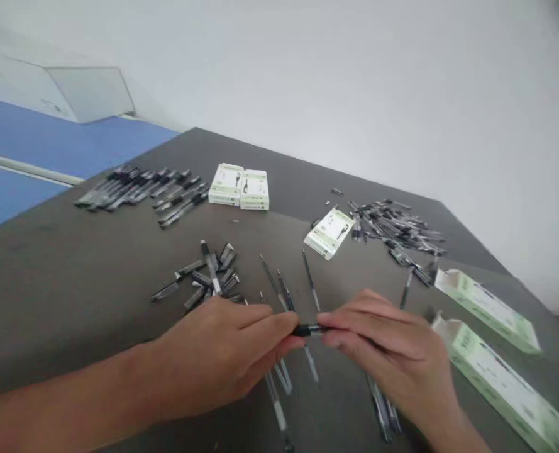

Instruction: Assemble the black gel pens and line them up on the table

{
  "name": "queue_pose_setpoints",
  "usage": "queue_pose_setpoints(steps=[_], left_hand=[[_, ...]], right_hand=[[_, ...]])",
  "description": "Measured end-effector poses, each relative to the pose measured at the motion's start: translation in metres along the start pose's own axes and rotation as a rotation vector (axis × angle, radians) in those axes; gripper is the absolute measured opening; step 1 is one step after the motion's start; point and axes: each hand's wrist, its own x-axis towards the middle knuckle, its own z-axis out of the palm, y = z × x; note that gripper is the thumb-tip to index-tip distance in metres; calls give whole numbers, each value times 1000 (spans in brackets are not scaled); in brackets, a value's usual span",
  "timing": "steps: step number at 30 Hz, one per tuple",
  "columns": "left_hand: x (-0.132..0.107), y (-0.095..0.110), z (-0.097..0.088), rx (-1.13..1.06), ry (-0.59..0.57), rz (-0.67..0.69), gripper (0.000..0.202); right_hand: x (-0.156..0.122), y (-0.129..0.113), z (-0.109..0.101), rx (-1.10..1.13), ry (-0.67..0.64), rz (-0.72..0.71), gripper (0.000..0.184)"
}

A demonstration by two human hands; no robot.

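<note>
Along a dark tabletop point(71, 264), left to right: a row of black pens point(132, 187), a heap of pen parts point(210, 277), two closed cartons point(238, 187), then the left hand point(217, 355) and right hand point(383, 346) together, both pinching one black pen section point(309, 329) at center. A third carton point(329, 233), an uncounted pen heap point(397, 226), and two open cartons point(505, 384) lie beyond.

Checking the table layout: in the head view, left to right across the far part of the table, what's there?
Row of black pens → two white boxes → single tilted white box → loose pile of pens → open green-and-white box
</note>
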Motion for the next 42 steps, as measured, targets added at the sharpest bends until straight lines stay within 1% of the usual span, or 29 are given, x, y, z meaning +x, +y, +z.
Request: queue_pose_setpoints(steps=[4,11,15,16,18,19,20,22,24,26,29,31,33,34,36,39,42], left_hand=[[1,0,2,19,21,27,18],[2,1,1,33,-19,9,21],[4,0,3,35,-7,3,20],[4,0,3,20,-3,-6,20],[6,0,3,-53,-21,-56,22],[8,0,3,-114,-40,-102,24],[9,-2,1,-174,-46,-172,26],[12,-7,-4,-250,1,-338,31],[16,-16,-13,-243,90,-473,37],[19,-30,-23,-180,160,-544,41],[22,-58,-41,-40,205,-623,38],[22,-79,-54,81,199,-674,33],[18,-100,-68,196,159,-724,26],[14,-109,-74,241,122,-749,22],[4,-125,-88,304,40,-803,20],[-13,-140,-106,337,-116,-861,23],[-24,-146,-113,353,-230,-885,23]], right_hand=[[-1,0,5,4,19,13,22],[-5,-1,8,4,22,56,25],[-9,3,13,8,77,119,24],[-10,5,15,41,106,148,31],[-14,12,20,140,163,204,58],[-15,17,23,186,187,226,70],[-17,22,25,218,200,240,77],[-19,32,29,237,209,249,76],[-21,42,32,233,209,247,71],[-21,50,34,222,210,243,66],[-22,59,37,204,200,253,58],[-23,63,39,200,184,256,55],[-25,68,40,197,166,255,53],[-26,70,41,190,155,256,52],[-27,72,41,164,120,277,48],[-28,74,40,104,87,325,43],[-28,74,38,46,63,342,43]])
